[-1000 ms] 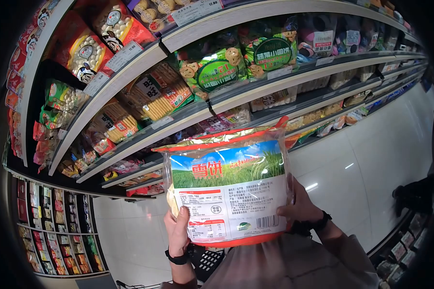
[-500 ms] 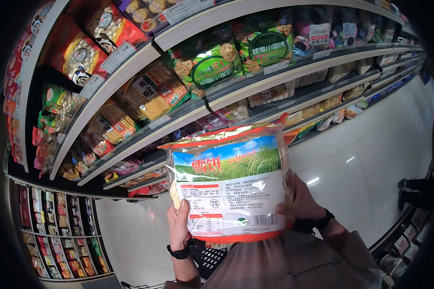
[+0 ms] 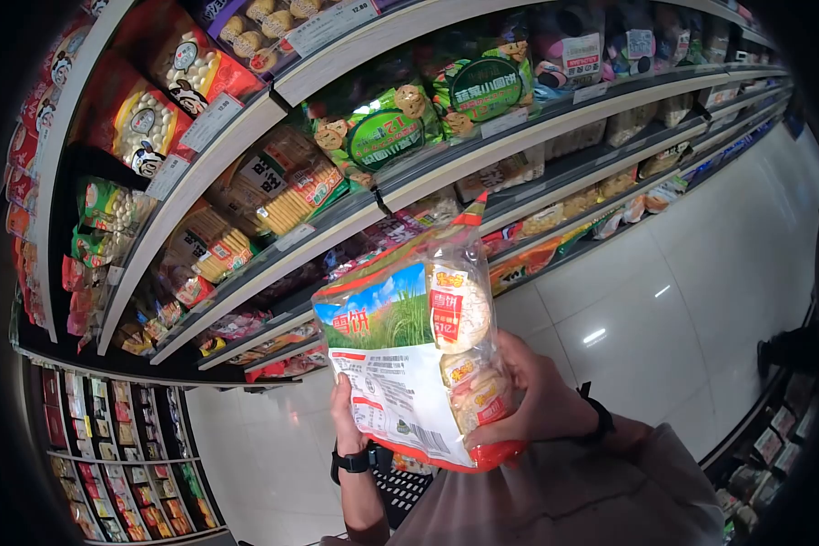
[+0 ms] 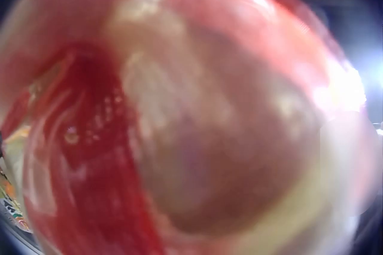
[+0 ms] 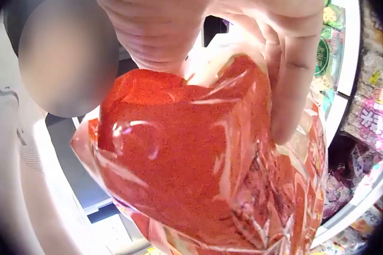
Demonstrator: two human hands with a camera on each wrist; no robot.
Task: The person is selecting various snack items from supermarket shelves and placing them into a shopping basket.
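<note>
- Bag of rice crackers [image 3: 400, 364] is hanging in mid-air right in front of you, between your two hands, near you and well apart from the snack shelves [image 3: 555, 118] on the far side.
- You are holding it tilted. Its printed label panel is facing left, and its clear side, with round crackers showing through, is facing right.
- Your left hand [image 3: 346, 414] is gripping the bag's lower left edge.
- Your right hand [image 3: 541, 400] is gripping the lower right side, its fingers curling round the red bottom. From the right wrist, the fingers [image 5: 293, 81] are pressing into the red plastic of the bag [image 5: 191, 165].
- From the left wrist, a blurred red and cream surface [image 4: 179, 117] is filling the whole view, too close to tell how the left fingers are lying.
- Green biscuit packs [image 3: 382, 136] are sitting on a far shelf above the bag.
- White tiled floor [image 3: 682, 291] is stretching away on the right.
</note>
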